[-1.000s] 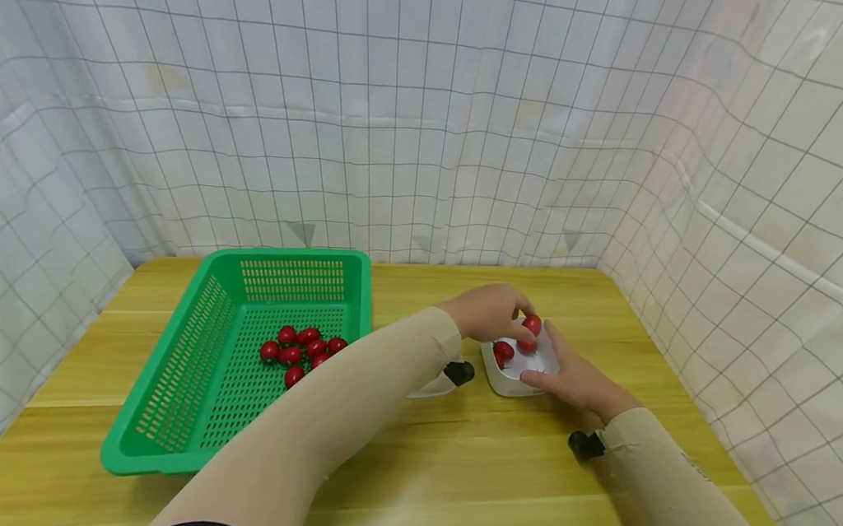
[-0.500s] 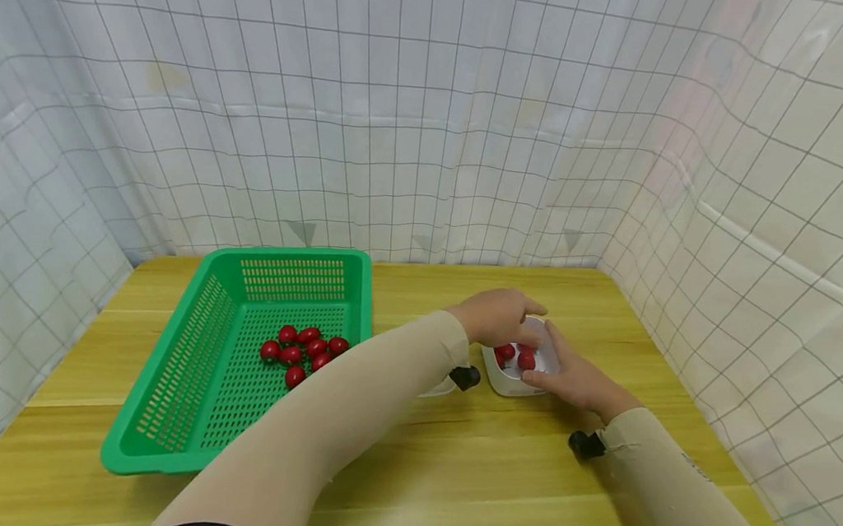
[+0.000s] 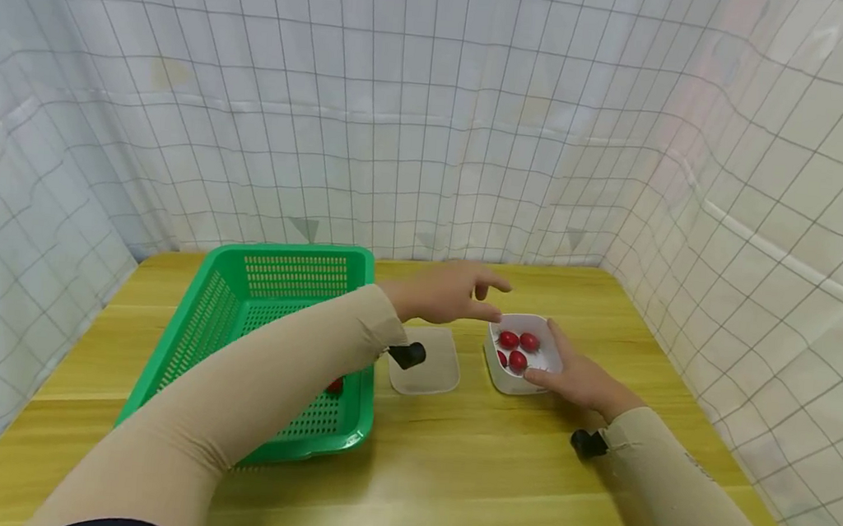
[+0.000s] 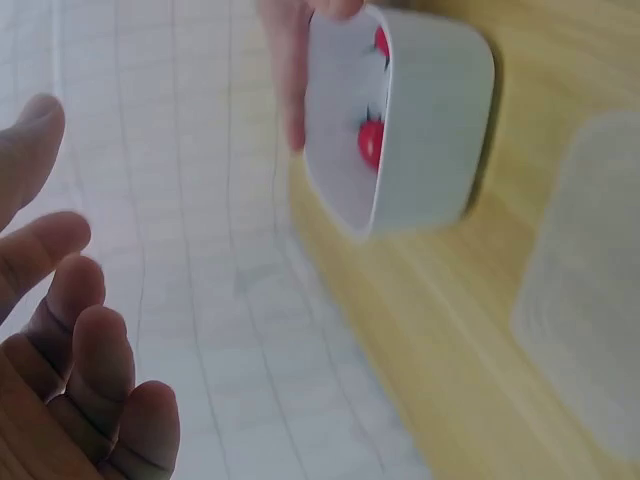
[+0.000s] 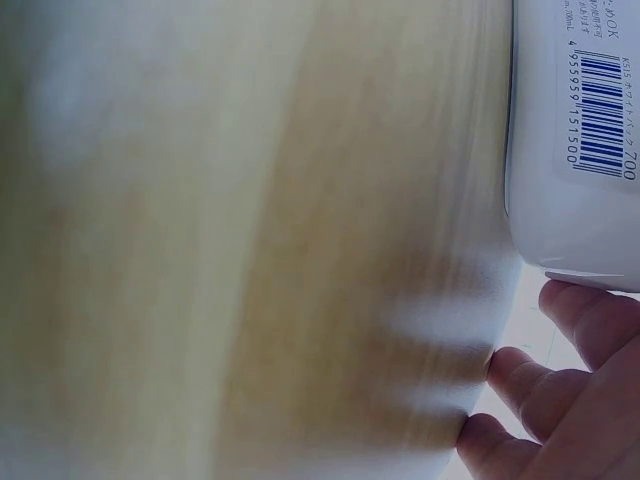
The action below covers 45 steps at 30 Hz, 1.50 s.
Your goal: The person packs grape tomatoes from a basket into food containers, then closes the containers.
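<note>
Within reach of the right hand, upright on the wooden table: a white container, with four red tomatoes visible inside. Clamped on the container's corner with that same hand: thumb at the near rim, fingers along the far side. In the right wrist view, one tip against the smooth white surface, near a barcode label; two more fingertips just below.

On the opposite side of the container from the right hand: the left hand, raised in the air, thumb and forefinger well apart, with only air between. Remaining fingers loosely bent in the left wrist view, near the container but separated from it by a visible gap.

Below the left hand and a little nearer the body, flat on the table: a translucent lid. Behind the left wrist and under the left forearm: a green basket, partly covered by a beige sleeve, with another tomato partly showing inside. By the left wrist, a black knob. Beyond both hands, a white curtain with dark grid lines.
</note>
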Each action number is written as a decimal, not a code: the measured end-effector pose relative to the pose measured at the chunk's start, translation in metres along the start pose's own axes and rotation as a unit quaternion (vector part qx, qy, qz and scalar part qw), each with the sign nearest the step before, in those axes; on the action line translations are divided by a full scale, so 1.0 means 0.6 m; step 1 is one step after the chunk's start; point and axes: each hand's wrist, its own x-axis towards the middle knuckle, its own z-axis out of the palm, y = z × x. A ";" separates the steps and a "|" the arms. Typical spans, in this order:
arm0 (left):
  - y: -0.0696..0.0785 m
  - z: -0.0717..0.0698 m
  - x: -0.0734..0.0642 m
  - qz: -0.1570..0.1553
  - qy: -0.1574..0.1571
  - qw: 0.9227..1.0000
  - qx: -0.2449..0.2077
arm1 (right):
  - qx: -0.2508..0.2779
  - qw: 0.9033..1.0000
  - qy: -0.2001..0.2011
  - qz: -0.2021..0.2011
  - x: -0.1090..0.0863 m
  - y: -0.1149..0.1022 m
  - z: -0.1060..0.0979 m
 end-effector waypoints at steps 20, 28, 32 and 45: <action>-0.294 -0.086 -0.278 -0.181 -0.012 0.983 -0.002 | 0.001 1.000 0.003 0.003 0.002 -0.003 0.005; -0.334 -0.075 -0.306 -0.211 -0.095 0.973 -0.015 | 0.001 1.000 0.002 0.009 0.002 -0.003 0.003; -0.338 -0.064 -0.306 -0.221 -0.114 0.968 -0.039 | -0.003 1.000 0.004 0.007 0.000 -0.005 0.004; -0.341 -0.032 -0.299 -0.247 -0.118 0.961 -0.037 | 0.007 1.000 0.006 0.004 -0.001 -0.005 0.005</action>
